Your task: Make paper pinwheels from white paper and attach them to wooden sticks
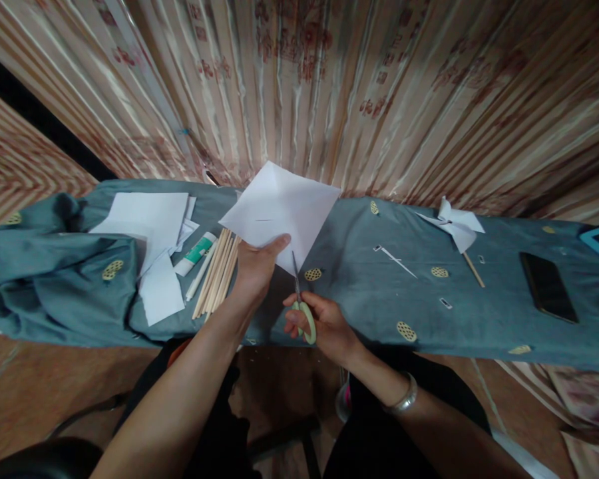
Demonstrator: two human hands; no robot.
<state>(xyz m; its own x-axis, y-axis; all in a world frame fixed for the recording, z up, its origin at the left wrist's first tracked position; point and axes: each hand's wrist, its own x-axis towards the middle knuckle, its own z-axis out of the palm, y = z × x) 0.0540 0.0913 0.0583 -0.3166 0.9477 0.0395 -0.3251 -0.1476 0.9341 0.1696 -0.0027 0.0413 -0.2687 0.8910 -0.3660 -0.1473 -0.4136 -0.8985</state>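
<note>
Left hand (256,269) grasps a smooth, white, 4-cornered sheet of paper (282,203) in the middle of the frame, its thumb pressed flat on the upper face near the lower corner. The sheet is turned like a diamond, with a faint crease and 1 short dark line left of its middle. Just below it, the right hand (327,326) grips slim metal scissors with rounded pale green handles (310,324), fingers curled around the loops; a narrow blade lies over the paper's lower corner. A broad, shiny silver-coloured bangle (404,394) circles the right wrist.

Left of centre lie a bundle of straight, pale wooden sticks (216,276), a slender white rod (200,271) and a white-and-green cylindrical tube (196,253). Farther left are flat white paper sheets (152,223) and a rough-edged white paper piece (162,293).

At the right of the frame, a folded white paper pinwheel (456,225) sits on a thin wooden stick (473,269), near a glossy black rectangular phone (548,287). Everything rests on wrinkled grey-green cloth (359,309) printed with yellow pineapples, before a pleated, beige-and-red patterned curtain (344,86).
</note>
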